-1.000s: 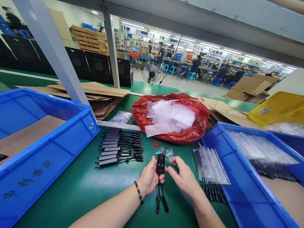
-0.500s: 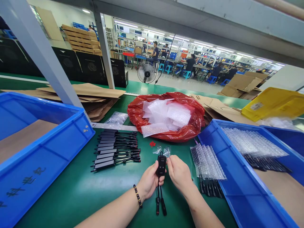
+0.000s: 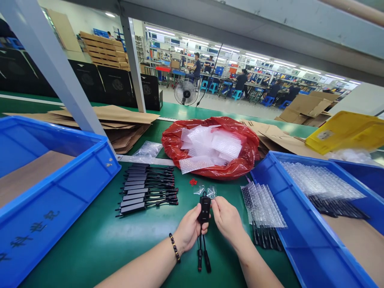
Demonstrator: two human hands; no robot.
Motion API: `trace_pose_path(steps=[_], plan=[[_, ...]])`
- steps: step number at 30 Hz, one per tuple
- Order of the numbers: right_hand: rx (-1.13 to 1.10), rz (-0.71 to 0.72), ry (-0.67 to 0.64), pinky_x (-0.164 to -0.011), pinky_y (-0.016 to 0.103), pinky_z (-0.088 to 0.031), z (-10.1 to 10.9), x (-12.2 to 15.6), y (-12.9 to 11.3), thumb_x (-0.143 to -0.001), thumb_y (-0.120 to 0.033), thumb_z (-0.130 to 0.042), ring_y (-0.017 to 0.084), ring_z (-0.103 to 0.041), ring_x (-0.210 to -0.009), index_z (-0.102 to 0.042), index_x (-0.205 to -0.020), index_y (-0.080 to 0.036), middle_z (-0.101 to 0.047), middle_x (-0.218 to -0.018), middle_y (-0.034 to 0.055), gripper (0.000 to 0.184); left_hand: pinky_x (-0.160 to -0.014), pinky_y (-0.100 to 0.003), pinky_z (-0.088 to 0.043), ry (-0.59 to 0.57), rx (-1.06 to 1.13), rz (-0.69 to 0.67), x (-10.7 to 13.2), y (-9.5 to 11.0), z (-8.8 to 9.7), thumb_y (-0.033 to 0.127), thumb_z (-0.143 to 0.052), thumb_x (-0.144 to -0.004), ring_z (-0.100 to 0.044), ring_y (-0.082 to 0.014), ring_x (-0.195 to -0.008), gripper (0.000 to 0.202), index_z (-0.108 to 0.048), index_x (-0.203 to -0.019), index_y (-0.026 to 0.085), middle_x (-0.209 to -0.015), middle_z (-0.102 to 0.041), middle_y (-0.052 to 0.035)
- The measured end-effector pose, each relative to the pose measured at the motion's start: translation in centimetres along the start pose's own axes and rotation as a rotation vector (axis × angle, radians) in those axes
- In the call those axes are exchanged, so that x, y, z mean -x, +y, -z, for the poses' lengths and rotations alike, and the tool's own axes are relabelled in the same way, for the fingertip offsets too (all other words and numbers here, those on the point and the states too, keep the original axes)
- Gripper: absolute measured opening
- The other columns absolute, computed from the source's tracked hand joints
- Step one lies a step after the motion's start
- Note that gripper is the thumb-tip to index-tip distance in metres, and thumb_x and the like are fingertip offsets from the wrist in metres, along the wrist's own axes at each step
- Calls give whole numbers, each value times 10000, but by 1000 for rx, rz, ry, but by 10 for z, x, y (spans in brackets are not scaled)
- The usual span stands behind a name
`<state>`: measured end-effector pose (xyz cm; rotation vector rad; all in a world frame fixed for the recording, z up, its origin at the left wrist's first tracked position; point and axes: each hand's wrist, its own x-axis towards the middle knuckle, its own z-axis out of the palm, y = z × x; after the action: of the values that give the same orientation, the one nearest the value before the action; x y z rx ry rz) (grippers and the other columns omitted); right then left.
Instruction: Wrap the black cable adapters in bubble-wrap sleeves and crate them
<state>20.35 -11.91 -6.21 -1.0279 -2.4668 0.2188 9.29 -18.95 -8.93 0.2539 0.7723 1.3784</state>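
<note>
The left fingers point(image 3: 205, 228) hold the black device point(image 3: 204, 210) just beside the right fingers point(image 3: 216, 205).

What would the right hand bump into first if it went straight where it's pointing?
Probably the black box in the left hand: the right hand points towards its upper part, very close by. A small plastic bag lies near that line too, and depth is unclear.

We see a bright room, lit by rows of white ceiling lamps point(image 3: 195, 41). Pale glare lies on the green table point(image 3: 105, 236), and highlights dot the red bag point(image 3: 172, 142). Far-off workers point(image 3: 196, 67) look soft to us, print on the black device point(image 3: 205, 210) blurs, and blue boxes point(image 3: 75, 188) stretch toward the edges.
</note>
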Motion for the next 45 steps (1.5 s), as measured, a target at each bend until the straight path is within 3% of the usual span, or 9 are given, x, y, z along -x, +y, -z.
trace_pose_path(steps=[16,23,25,29,33,36,39,42,45], plan=[[-97,-54,-40,-509,214,-320,-1,-1,0,-917,-306,-265,103,-429,-503,-399,-610,-208,-462,-583,-17,349,-449,-215,-269,4,-36,-4,1,1,-3,554,-575,-705,-400,-50,-448,429,-504,-800,142,-709,-518,1],[-367,-19,-119,-494,203,-306,8,-7,6,-903,-355,-262,92,-383,-480,-347,-544,-203,-379,-513,-37,399,-431,-201,-242,40,9,-6,-2,0,0,533,-573,-722,-382,-41,-430,413,-506,-828,140,-682,-510,5],[-338,-63,-134,-489,208,-291,12,-17,11,-895,-360,-271,93,-369,-476,-339,-536,-203,-368,-503,-39,397,-426,-198,-238,81,43,-28,-4,1,2,519,-556,-742,-380,-42,-426,407,-509,-879,139,-672,-510,8],[-137,-106,-200,-496,223,-265,12,-34,12,-841,-351,-400,100,-375,-490,-374,-545,-200,-428,-525,-33,333,-427,-198,-256,144,93,-81,-7,3,5,505,-555,-748,-404,-50,-433,398,-494,-906,144,-675,-530,3],[-186,-55,-152,-555,216,-333,2,-34,-2,-748,-347,-545,116,-449,-585,-475,-707,-199,-509,-658,-22,169,-419,-200,-249,120,122,-92,-8,1,7,518,-592,-711,-407,-54,-426,412,-490,-860,147,-635,-513,21],[-248,-28,-131,-571,217,-353,-5,-29,-12,-758,-263,-505,119,-460,-602,-479,-714,-196,-504,-669,-18,85,-415,-197,-241,101,119,-111,-8,0,7,509,-640,-668,-400,-53,-420,430,-493,-860,153,-600,-477,48],[-369,-7,-128,-561,210,-356,-4,-29,-11,-796,-232,-431,114,-458,-586,-470,-669,-194,-489,-634,-19,138,-416,-195,-241,111,99,-133,-9,0,6,510,-645,-660,-401,-48,-426,448,-497,-882,151,-626,-495,39],[-383,-88,-125,-556,207,-353,-1,-35,2,-802,-257,-434,113,-458,-579,-470,-659,-193,-490,-613,-22,161,-419,-196,-248,159,103,-158,-10,2,8,510,-612,-688,-405,-47,-429,417,-482,-853,150,-648,-517,22],[-152,-233,-227,-540,219,-322,-9,-43,22,-764,-215,-471,119,-466,-566,-466,-621,-189,-512,-602,-12,146,-424,-201,-271,170,111,-182,-9,4,8,438,-577,-722,-436,-56,-442,323,-459,-853,166,-698,-546,7]])
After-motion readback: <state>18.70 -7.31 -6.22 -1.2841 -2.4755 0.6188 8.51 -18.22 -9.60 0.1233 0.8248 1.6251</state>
